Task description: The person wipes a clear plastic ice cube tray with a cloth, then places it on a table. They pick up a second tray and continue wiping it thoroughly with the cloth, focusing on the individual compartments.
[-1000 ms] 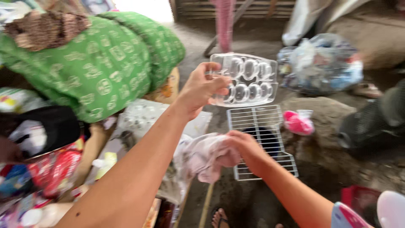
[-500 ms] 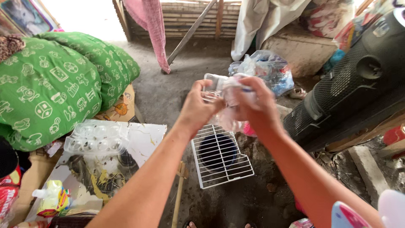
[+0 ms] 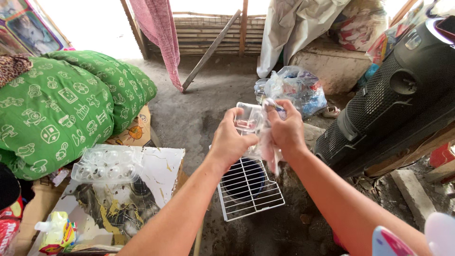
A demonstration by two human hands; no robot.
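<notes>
**Both hands work a cloth over a clear plastic tray**

The left hand (image 3: 231, 142) is closed on the near edge of a clear moulded plastic tray (image 3: 248, 119), thumb on top and fingers curled beneath, holding it up at chest height over the ground. The right hand (image 3: 285, 129) pinches a pale pinkish cloth (image 3: 268, 147) against the tray's far side, with the loose end of the cloth hanging down between the 2 wrists. Judging by the grip, the step in hand is wiping the tray; going on would call for a steady hold with the left hand while the cloth is pushed into the moulded hollows, which look thin and easy to crush.

Directly below the hands, a white wire rack (image 3: 249, 196) lies across a dark round basin (image 3: 243, 179) set on the ground; what the basin holds cannot be told. To the left, a second clear plastic tray with rounded cups (image 3: 106, 163) rests on a white board with yellow and dark markings (image 3: 156, 175); its cups look empty. Just beyond the hands sits a knotted clear and blue plastic bag (image 3: 296, 87), stuffed with crumpled contents that cannot be made out. A large black speaker with a mesh front (image 3: 388, 95) leans at the right, and a green patterned cushion (image 3: 57, 109) fills the left.
</notes>
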